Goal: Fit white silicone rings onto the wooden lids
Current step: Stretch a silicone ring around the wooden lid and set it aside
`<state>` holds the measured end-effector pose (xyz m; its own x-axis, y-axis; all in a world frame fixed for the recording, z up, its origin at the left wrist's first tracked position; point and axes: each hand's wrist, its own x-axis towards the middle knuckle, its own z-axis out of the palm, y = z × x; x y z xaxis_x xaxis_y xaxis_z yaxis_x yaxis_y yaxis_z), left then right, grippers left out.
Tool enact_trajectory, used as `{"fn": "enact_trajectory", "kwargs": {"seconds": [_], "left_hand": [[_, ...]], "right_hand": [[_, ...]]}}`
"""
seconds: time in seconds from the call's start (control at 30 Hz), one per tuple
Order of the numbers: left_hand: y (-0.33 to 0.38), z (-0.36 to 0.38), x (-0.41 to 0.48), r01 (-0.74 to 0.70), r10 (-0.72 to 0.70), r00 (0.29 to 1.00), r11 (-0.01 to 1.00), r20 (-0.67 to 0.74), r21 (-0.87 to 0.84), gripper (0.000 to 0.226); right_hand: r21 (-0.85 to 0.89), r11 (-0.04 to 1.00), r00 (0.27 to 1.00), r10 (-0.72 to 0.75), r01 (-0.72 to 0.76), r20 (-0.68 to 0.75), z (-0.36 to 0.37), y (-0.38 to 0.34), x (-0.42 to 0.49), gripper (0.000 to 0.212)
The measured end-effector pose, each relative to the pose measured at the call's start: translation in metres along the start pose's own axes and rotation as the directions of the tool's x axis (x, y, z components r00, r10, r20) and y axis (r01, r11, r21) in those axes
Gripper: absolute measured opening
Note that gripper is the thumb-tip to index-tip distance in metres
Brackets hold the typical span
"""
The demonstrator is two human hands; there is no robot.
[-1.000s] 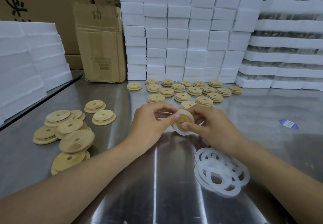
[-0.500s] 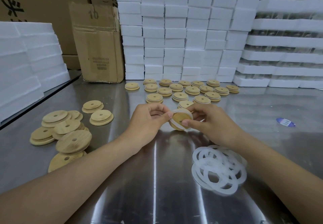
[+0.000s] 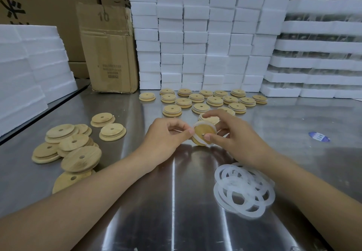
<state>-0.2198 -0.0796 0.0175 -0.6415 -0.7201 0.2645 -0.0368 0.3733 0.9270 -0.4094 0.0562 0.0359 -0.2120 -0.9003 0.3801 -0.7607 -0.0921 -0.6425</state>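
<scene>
Head view:
- The wooden lid (image 3: 203, 131) is held tilted just above the middle of the steel table (image 3: 137, 211), between both hands.
- The left hand (image 3: 168, 135) pinches the lid's left rim, where the silicone ring (image 3: 201, 122) wraps it.
- The right hand (image 3: 239, 139) grips the lid, its thumb on the face beside the hole. Its fingers hide the far rim, so how far the ring is seated cannot be told.
- The loose rings (image 3: 244, 190) lie heaped near the front edge, partly under the right forearm.
- The bare lids (image 3: 78, 147) are piled toward the left edge, and the lowest is cut off by the left forearm.
- The ringed lids (image 3: 213, 101) stand in rows at the back edge, the nearest hidden behind the hands.
- The foam blocks (image 3: 205, 35) and the cardboard box (image 3: 109, 55) stand behind them.
</scene>
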Motion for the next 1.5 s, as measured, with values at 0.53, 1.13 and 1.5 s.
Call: {"fn": "enact_trajectory", "kwargs": {"seconds": [0.53, 1.13, 1.5], "left_hand": [[0.004, -0.004, 0.0, 0.067, -0.064, 0.997, 0.993, 0.03, -0.099, 0.015], [0.01, -0.009, -0.001, 0.07, -0.06, 0.997, 0.974, 0.05, -0.217, 0.018], [0.01, -0.003, -0.006, 0.056, -0.046, 0.996, 0.988, 0.07, -0.144, 0.025]], "right_hand": [[-0.144, 0.985, 0.996, -0.093, 0.094, 0.009, 0.001, -0.003, -0.001, 0.034], [0.026, 0.996, 0.996, -0.086, 0.087, -0.026, 0.001, -0.01, -0.002, 0.038], [-0.03, 0.992, 0.989, -0.125, 0.123, -0.079, 0.001, -0.011, -0.002, 0.04]]}}
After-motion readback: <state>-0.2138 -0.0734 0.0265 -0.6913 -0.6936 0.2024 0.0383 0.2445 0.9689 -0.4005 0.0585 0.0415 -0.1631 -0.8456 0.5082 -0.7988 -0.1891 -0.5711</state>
